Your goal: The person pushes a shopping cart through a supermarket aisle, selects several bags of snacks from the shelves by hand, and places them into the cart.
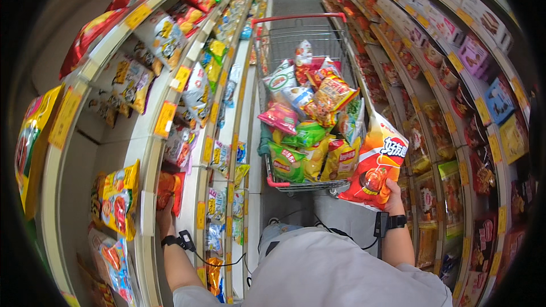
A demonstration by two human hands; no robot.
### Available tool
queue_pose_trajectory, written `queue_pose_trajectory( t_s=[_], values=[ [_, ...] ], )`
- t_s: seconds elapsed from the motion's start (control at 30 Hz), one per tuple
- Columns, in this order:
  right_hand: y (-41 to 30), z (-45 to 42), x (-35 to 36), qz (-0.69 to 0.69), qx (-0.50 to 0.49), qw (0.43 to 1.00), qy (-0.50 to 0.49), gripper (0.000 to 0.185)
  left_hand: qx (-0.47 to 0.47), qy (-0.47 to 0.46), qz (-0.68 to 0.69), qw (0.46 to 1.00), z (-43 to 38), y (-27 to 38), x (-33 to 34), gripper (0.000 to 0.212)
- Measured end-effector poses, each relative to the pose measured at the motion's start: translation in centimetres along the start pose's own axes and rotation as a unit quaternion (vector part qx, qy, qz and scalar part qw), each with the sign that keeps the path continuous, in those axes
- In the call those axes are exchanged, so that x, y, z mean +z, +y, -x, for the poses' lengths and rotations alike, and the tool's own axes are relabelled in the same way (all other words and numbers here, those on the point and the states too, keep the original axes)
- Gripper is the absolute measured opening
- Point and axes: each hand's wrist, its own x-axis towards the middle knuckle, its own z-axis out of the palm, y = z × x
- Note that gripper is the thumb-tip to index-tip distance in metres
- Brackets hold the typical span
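Note:
My right hand (393, 197) grips the lower edge of a large red and orange snack bag (375, 162), held beside the near right corner of the shopping cart. On the left, my left hand (165, 217) reaches into a shelf and touches a red snack bag (169, 189); the shelf edge partly hides its fingers, so whether they grip the bag is unclear. Between and beyond my hands stands the metal shopping cart (279, 186), heaped with snack bags. Among them are a green bag (286, 162), a pink bag (279, 117) and a red and yellow bag (332, 96).
Shelves of packaged snacks line both sides of the narrow aisle. A yellow bag (117, 200) stands on the left shelf near my left hand. Price tags run along the shelf edges, and a cable (222, 265) hangs from my left wrist. Tiled floor (298, 207) shows below the cart.

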Motion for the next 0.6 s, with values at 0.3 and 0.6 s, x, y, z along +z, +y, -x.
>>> queue_pose_trajectory(
  t_s=[0.3, 0.6],
  values=[
    [0.0, 0.4, -0.1, 0.034, -0.028, 0.999, 0.026, 0.064, 0.057, 0.054, -0.018, 0.997, 0.0, 1.0, 3.2, 0.073],
    [0.4, -0.3, 0.2, 0.043, -0.02, 0.999, 0.0, 0.062, -0.022, -0.002, 0.009, 1.0, 0.1, 1.9, 4.0, 0.077]
  ],
)
